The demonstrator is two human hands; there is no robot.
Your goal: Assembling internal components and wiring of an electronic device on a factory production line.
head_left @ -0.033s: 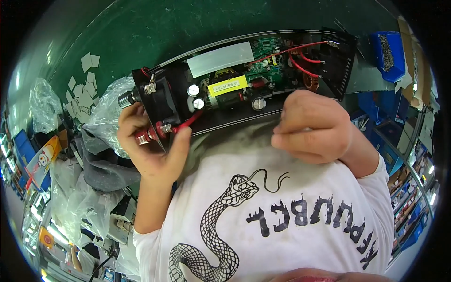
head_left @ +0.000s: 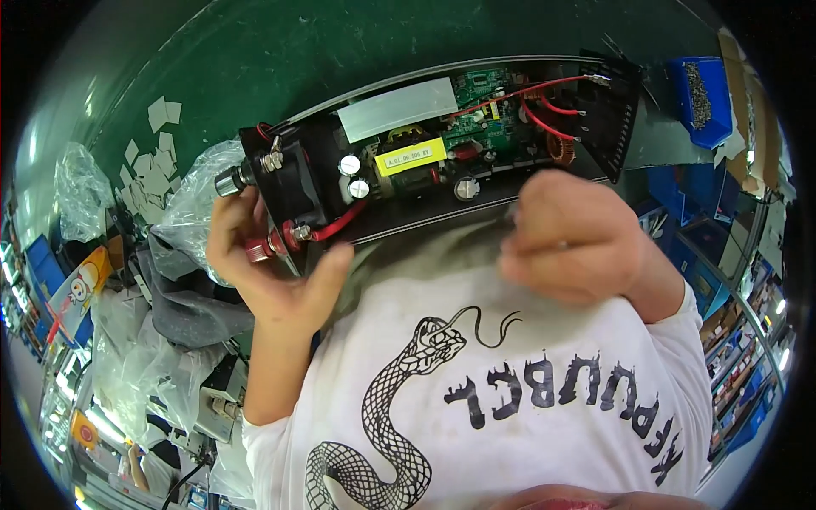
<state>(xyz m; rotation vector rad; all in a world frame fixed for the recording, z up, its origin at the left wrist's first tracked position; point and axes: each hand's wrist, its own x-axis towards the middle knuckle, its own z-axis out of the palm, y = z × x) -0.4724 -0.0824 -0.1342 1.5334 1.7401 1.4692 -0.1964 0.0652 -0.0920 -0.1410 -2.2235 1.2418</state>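
Two hands: both on or at one opened electronic unit (head_left: 425, 161), held up over the green bench (head_left: 255, 59), against the person's white shirt (head_left: 510, 382).
Bench, left edge: clear plastic bags (head_left: 183, 221) and small white paper squares (head_left: 153, 161) lie loose.
Left hand (head_left: 263, 263): fingers wrapped round the unit's left end panel, thumb up beside the red terminals (head_left: 272, 245); a firm grasp.
Unit, left end: black panel with a silver knob (head_left: 228, 181) and a red lead.
Unit, middle: yellow-labelled transformer (head_left: 410, 157), capacitors, green circuit board (head_left: 480, 119), all bare.
Right hand (head_left: 569, 238): fingers curled tight at the unit's lower long edge; whether they pinch anything cannot be told.
Bench, right edge: blue parts bin (head_left: 705, 102).
Handling (judgement): stiff metal case, probably weighty; board and red wires fragile. Best gripped by the end panels and case rails, not the components.
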